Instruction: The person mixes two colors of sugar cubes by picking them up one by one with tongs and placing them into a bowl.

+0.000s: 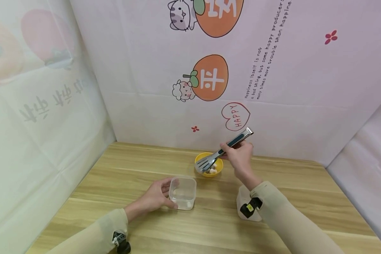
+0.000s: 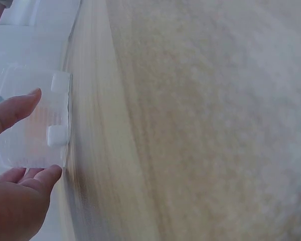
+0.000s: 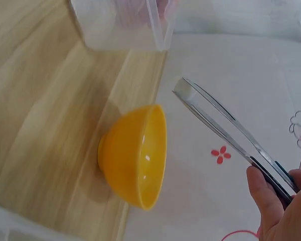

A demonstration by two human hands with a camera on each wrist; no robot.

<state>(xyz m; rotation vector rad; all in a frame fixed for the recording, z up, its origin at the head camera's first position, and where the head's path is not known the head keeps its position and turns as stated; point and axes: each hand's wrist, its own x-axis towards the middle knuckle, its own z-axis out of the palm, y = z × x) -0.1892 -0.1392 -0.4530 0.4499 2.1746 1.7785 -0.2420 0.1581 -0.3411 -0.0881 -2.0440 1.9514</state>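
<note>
My left hand (image 1: 158, 197) holds a clear square plastic container (image 1: 182, 190) by its left side, thumb at the near edge and fingers at the far side. Through its wall, in the left wrist view, a small white block (image 2: 57, 135) shows low down. A pair of metal tongs (image 1: 206, 163) with dark handle grips is pinched in my right hand (image 1: 240, 158). Their slotted tips stand close together over a yellow bowl (image 3: 130, 155). Inside the bowl lie several small pale pieces (image 1: 212, 170), partly hidden behind the tongs.
A second clear plastic container (image 1: 242, 206) stands to the right, partly covered by my right forearm. The wooden table (image 1: 139, 160) runs back to a printed white cloth wall (image 1: 152, 123) close behind the bowl. Another cloth wall (image 1: 50, 151) rises on the left.
</note>
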